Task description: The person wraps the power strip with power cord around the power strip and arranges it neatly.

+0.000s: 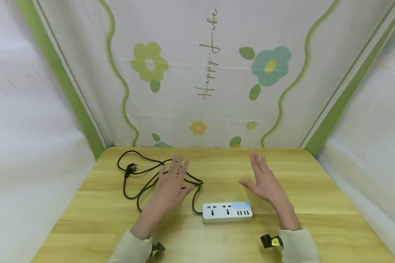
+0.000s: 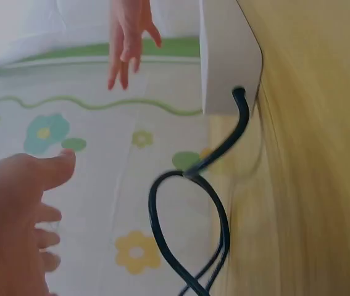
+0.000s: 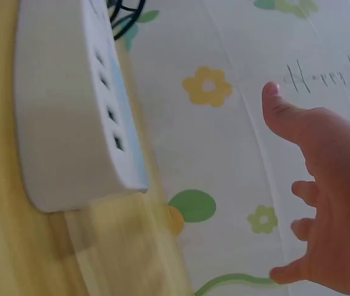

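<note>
A white power strip (image 1: 218, 214) with sockets and several USB ports lies on the wooden table between the two hands. Its black cord (image 1: 193, 201) leaves the left end and runs in loose loops toward the back left, ending in a black plug (image 1: 130, 169). My left hand (image 1: 171, 188), fingers spread, hovers over part of the cord and holds nothing. To the right of the strip, my right hand (image 1: 264, 182) is held up with fingers extended and thumb apart, also holding nothing. The right wrist view shows the strip's end with its USB ports (image 3: 111, 114) beside that hand.
The wooden table (image 1: 316, 204) reaches back to a white curtain (image 1: 184, 106) printed with flowers and green wavy lines. White sheets (image 1: 365, 164) hang at both sides. A small black camera (image 1: 266, 241) sits on the right wrist, another on the left (image 1: 158, 250).
</note>
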`<control>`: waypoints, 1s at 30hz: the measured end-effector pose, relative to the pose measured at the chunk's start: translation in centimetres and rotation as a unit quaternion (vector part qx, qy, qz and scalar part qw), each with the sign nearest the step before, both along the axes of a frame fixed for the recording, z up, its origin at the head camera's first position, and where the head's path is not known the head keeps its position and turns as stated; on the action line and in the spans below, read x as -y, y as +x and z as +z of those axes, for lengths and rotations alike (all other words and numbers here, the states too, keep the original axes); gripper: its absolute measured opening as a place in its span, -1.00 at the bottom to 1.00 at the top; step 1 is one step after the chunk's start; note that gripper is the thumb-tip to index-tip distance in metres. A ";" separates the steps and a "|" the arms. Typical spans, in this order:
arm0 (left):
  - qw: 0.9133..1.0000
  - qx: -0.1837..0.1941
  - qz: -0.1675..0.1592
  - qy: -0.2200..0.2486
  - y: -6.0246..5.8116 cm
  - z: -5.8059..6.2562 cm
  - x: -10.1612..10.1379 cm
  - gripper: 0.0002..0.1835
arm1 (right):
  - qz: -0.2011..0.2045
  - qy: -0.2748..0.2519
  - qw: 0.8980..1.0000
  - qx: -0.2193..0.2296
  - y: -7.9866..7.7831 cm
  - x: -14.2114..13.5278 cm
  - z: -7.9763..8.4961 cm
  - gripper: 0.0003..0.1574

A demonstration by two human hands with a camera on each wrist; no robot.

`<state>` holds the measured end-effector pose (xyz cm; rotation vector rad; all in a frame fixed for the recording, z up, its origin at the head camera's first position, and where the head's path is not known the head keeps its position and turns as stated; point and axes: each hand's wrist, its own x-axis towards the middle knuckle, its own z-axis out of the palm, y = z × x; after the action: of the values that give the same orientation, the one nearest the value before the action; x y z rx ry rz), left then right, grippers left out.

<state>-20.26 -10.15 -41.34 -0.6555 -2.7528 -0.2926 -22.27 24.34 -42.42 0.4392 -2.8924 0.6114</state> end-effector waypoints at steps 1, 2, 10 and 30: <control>1.000 -0.004 -0.020 -0.004 0.3 0.3 -0.2 -0.14 | 0.010 -0.005 1.000 0.011 0.2 0.2 0.0 0.31; 0.999 -0.005 -0.044 -0.008 0.6 0.6 -0.4 -0.19 | 0.023 -0.010 0.999 0.022 0.5 0.3 0.1 0.30; 0.976 0.037 -0.213 -0.028 2.4 0.4 -1.6 -0.54 | 0.153 0.031 0.980 0.121 3.1 1.8 -1.0 0.30; 0.942 0.161 -0.252 0.151 0.5 -2.7 1.8 -0.75 | 0.246 -0.145 0.934 0.213 4.8 1.4 -1.9 -0.62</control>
<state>-19.75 -11.97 -44.08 -1.3170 -2.6892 -0.9913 -17.51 22.97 -44.28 1.1245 -2.9964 1.3384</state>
